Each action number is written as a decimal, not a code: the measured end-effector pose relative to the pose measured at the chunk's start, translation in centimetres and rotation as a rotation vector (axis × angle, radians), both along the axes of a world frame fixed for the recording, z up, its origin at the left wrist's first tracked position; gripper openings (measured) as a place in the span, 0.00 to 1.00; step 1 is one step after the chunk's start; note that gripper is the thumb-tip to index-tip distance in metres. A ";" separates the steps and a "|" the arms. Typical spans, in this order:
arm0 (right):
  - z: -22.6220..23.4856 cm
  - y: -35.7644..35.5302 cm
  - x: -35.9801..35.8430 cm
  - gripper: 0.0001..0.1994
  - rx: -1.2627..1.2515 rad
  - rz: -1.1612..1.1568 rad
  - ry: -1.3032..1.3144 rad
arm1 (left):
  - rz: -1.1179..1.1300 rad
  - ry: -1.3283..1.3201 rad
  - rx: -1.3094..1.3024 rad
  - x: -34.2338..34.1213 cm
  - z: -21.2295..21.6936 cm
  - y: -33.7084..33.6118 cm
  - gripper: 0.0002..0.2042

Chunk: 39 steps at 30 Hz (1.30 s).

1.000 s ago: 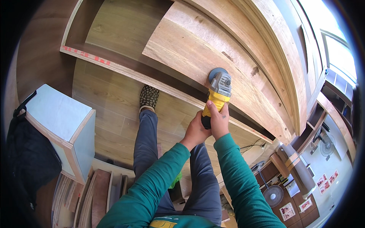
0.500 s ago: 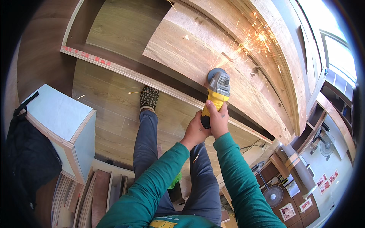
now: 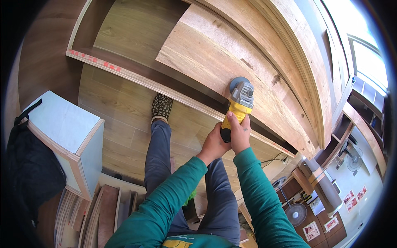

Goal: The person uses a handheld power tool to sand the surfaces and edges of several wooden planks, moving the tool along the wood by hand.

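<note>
Setting: wooden shelving and long boards fill the upper frame; we see a white-topped box (image 3: 62, 128) at left.
Tool: our angle grinder (image 3: 236, 108) sits just right of centre, its grey head on the wide plank (image 3: 215, 58).
Axis: the yellow body runs nearly upright in the frame, disc end toward the top.
Left hand (image 3: 213, 144): we wrap it round the dark handle base.
Right hand (image 3: 239, 134): we clasp the yellow body just above.
</note>
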State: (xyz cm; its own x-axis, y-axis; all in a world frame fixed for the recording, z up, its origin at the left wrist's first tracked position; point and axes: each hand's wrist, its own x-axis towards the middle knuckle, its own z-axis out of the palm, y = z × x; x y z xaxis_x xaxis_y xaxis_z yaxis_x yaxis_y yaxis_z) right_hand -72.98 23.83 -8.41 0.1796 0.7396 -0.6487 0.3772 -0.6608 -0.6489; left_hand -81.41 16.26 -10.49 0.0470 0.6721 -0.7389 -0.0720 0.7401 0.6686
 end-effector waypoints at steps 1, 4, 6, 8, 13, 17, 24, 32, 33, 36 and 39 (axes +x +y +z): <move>0.2 0.2 -0.2 0.21 -0.003 0.004 0.000 | -0.002 0.003 0.001 -0.1 0.0 0.1 0.37; -0.3 0.3 0.0 0.21 -0.003 0.032 -0.021 | 0.008 0.002 0.005 -0.2 0.2 0.3 0.37; -0.5 0.3 0.0 0.21 -0.004 0.046 -0.026 | 0.019 0.001 0.004 -0.2 0.1 0.3 0.37; -0.5 0.5 -0.4 0.21 -0.010 0.050 -0.016 | 0.030 0.003 0.001 -0.3 -0.2 0.2 0.37; -0.4 0.6 -0.5 0.21 -0.025 0.013 0.006 | 0.023 -0.006 -0.022 -0.3 -0.1 0.4 0.36; -0.8 0.5 -0.2 0.20 -0.002 -0.040 0.022 | 0.039 -0.037 -0.022 -0.4 0.2 0.6 0.36; -0.2 0.5 -0.3 0.20 -0.001 -0.055 0.020 | 0.034 -0.037 -0.011 -0.2 0.3 0.4 0.36; -0.4 0.9 -0.3 0.20 -0.004 -0.007 -0.007 | 0.044 -0.018 -0.013 -0.2 0.0 0.6 0.37; -0.5 0.8 -0.3 0.20 -0.004 -0.012 0.000 | 0.046 -0.014 -0.008 -0.2 0.0 0.6 0.37; -0.7 0.9 -0.2 0.20 -0.004 -0.016 0.002 | 0.050 -0.008 -0.005 -0.1 -0.2 0.6 0.37; -0.4 1.0 -0.5 0.20 -0.005 -0.016 -0.012 | 0.046 -0.015 -0.020 -0.1 -0.1 0.7 0.36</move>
